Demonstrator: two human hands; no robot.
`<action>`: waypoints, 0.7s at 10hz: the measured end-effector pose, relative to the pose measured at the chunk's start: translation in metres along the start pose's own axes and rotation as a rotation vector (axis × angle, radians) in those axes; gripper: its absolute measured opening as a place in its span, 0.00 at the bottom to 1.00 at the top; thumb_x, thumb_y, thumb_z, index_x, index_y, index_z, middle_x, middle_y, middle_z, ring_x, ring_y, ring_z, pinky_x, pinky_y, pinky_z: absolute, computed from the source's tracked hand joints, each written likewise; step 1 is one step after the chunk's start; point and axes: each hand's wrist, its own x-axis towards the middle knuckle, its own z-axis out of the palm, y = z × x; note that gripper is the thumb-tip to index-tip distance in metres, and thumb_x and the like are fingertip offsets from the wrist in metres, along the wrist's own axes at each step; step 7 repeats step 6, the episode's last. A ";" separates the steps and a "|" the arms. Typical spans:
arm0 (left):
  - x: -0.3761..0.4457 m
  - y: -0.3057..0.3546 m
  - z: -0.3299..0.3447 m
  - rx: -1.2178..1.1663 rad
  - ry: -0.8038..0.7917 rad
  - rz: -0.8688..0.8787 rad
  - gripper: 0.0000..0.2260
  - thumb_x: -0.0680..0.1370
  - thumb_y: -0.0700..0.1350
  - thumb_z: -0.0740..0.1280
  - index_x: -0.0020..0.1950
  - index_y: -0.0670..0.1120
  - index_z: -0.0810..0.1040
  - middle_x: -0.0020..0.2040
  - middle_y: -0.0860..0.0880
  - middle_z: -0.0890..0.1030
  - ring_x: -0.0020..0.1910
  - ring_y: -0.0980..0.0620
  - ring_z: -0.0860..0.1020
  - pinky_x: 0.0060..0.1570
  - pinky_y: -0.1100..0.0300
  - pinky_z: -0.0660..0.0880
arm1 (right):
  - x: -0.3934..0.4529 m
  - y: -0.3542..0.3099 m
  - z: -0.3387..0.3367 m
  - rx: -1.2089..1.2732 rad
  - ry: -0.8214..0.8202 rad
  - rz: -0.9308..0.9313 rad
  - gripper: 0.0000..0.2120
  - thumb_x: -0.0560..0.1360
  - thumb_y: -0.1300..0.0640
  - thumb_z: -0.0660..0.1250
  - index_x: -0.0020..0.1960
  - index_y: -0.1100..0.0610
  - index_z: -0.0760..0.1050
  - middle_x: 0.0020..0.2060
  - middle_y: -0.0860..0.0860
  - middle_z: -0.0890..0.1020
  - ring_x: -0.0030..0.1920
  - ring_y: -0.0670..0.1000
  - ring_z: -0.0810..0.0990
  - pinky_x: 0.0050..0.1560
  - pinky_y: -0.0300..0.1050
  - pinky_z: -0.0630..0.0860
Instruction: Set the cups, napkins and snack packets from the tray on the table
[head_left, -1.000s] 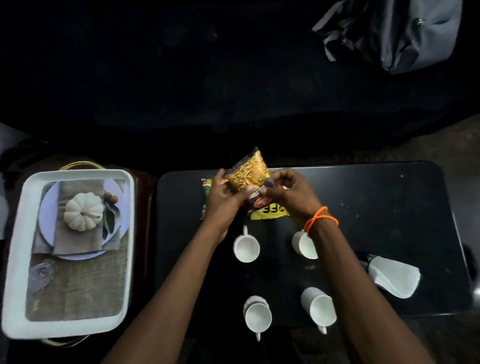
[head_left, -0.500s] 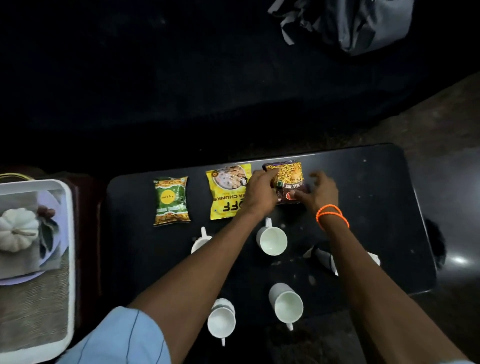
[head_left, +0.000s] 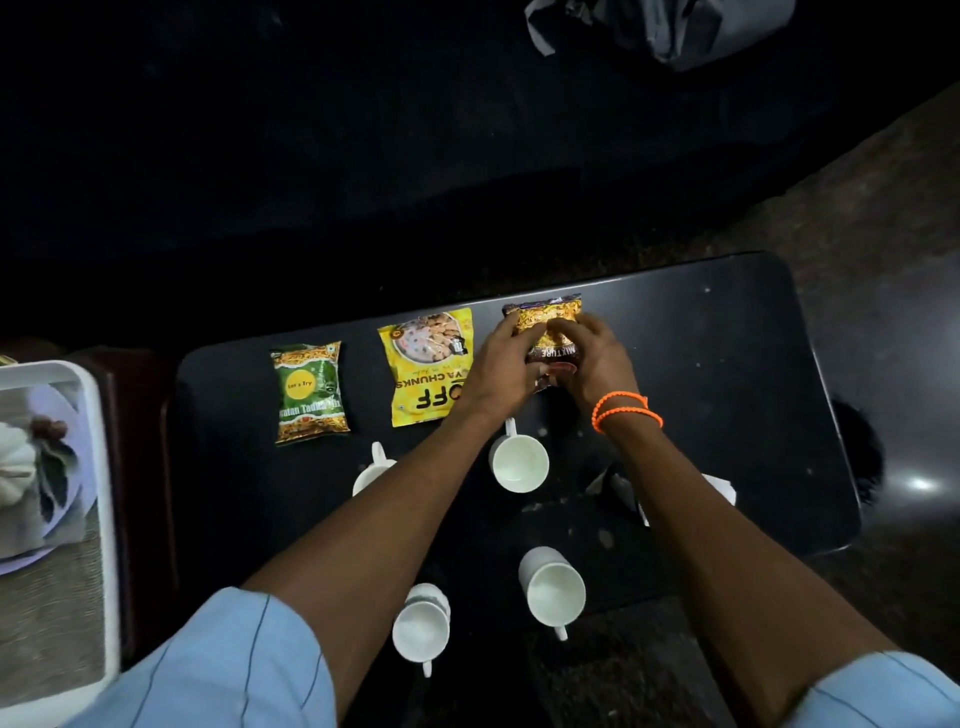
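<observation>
Three snack packets lie in a row along the far side of the black table (head_left: 727, 364): a green packet (head_left: 310, 392), a yellow packet (head_left: 428, 364) and a brown mixture packet (head_left: 550, 325). My left hand (head_left: 498, 369) and my right hand (head_left: 592, 358) both rest on the mixture packet with fingers curled over its sides. Several white cups stand nearer me: one (head_left: 519, 462) between my forearms, one (head_left: 371, 470) partly hidden by my left arm, and two at the front, cup (head_left: 421, 629) and cup (head_left: 553, 592). White napkins (head_left: 719, 488) peek out from behind my right forearm.
A white tray (head_left: 101, 467) stands at the left on a dark stand, holding a plate, a cloth and a small white pumpkin (head_left: 15, 473). A grey bag (head_left: 675, 31) lies on the dark surface beyond the table. Brown floor shows at the right.
The mixture packet came down from the air onto the table beside the yellow packet. Both hands have closed in on it, and the view has shifted right.
</observation>
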 end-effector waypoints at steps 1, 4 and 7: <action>-0.002 0.001 0.004 0.020 0.017 0.005 0.30 0.78 0.39 0.72 0.79 0.50 0.69 0.83 0.42 0.60 0.81 0.40 0.61 0.79 0.45 0.62 | -0.004 0.002 0.004 -0.025 0.026 -0.022 0.35 0.68 0.68 0.79 0.72 0.53 0.74 0.75 0.61 0.70 0.69 0.65 0.75 0.67 0.57 0.77; 0.000 0.002 -0.004 -0.017 0.001 0.022 0.31 0.76 0.41 0.75 0.78 0.49 0.71 0.82 0.42 0.62 0.81 0.41 0.63 0.79 0.49 0.62 | -0.011 0.006 0.003 -0.103 0.016 0.029 0.38 0.71 0.69 0.76 0.77 0.53 0.69 0.79 0.60 0.64 0.77 0.64 0.66 0.73 0.60 0.71; -0.016 -0.009 -0.044 0.026 0.102 0.096 0.25 0.83 0.50 0.66 0.80 0.51 0.68 0.82 0.43 0.64 0.80 0.42 0.64 0.75 0.46 0.66 | -0.007 -0.024 -0.021 -0.183 0.078 -0.046 0.42 0.69 0.54 0.80 0.79 0.52 0.65 0.80 0.56 0.64 0.81 0.61 0.58 0.76 0.62 0.65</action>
